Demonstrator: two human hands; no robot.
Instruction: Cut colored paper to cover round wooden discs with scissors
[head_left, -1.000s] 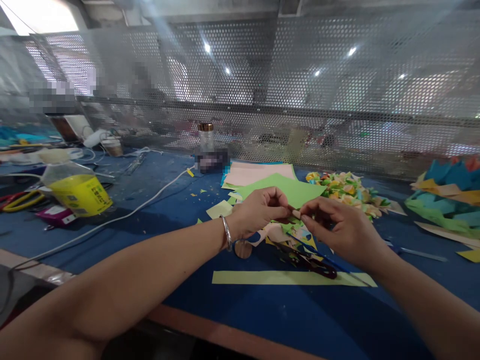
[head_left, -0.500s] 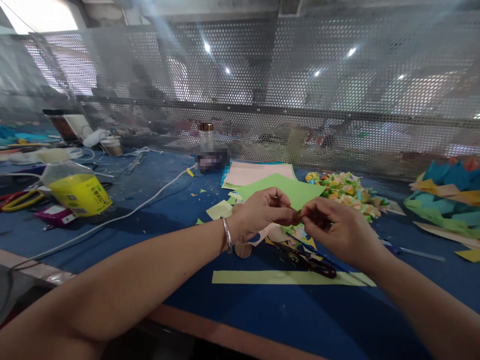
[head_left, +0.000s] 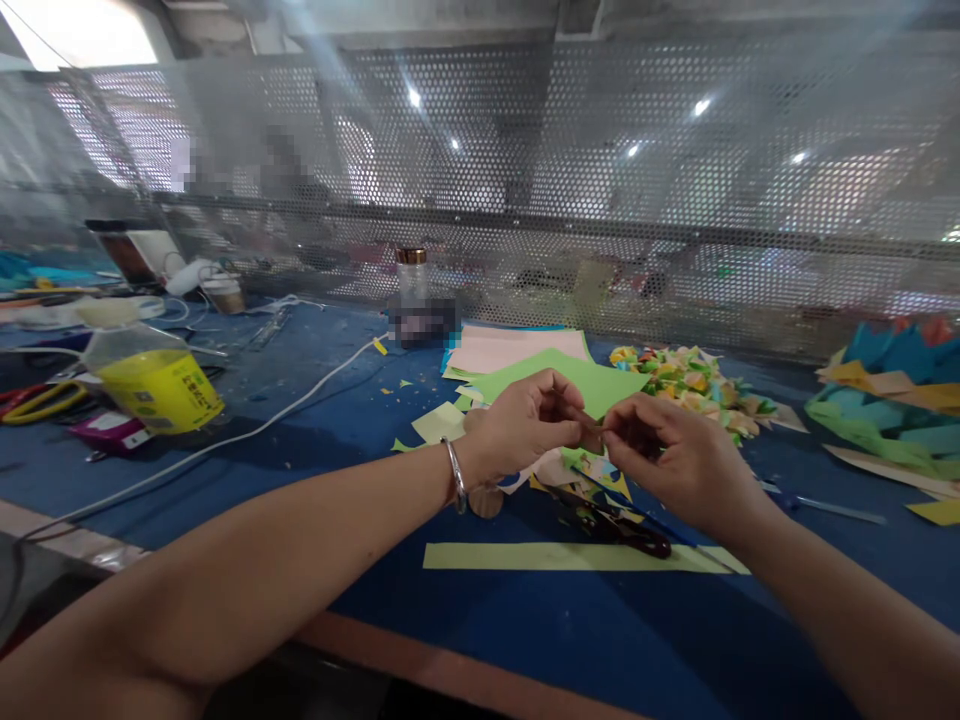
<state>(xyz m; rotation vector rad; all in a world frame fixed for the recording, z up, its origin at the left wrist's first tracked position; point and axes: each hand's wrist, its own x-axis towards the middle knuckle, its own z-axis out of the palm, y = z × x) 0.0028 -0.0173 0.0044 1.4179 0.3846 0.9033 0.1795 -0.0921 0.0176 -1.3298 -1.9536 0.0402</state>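
Fingertip to fingertip, my left hand [head_left: 536, 430] and my right hand [head_left: 679, 465] meet above the middle of the table. Both are closed in a pinch, and whatever lies between the fingers is too small and hidden to make out. Behind them lies a green paper sheet [head_left: 600, 385]. Paper scraps [head_left: 553, 467] are spread beneath the hands. Dark-handled scissors [head_left: 641, 537] lie below my right hand, partly over a long pale green paper strip [head_left: 525, 556]. A round wooden disc [head_left: 486, 501] sits under my left wrist.
Small folded paper pieces [head_left: 686, 380] are heaped behind my right hand. Pale paper sheets [head_left: 517, 350] are stacked at the back. To the left stand a yellow-labelled bottle [head_left: 154, 375] and yellow-handled scissors [head_left: 49, 402]; a white cable [head_left: 277, 408] crosses the table. Layered paper [head_left: 892, 390] stands far right.
My fingers have shifted very slightly while staying pinched together at the same place. The things on the table have not moved.
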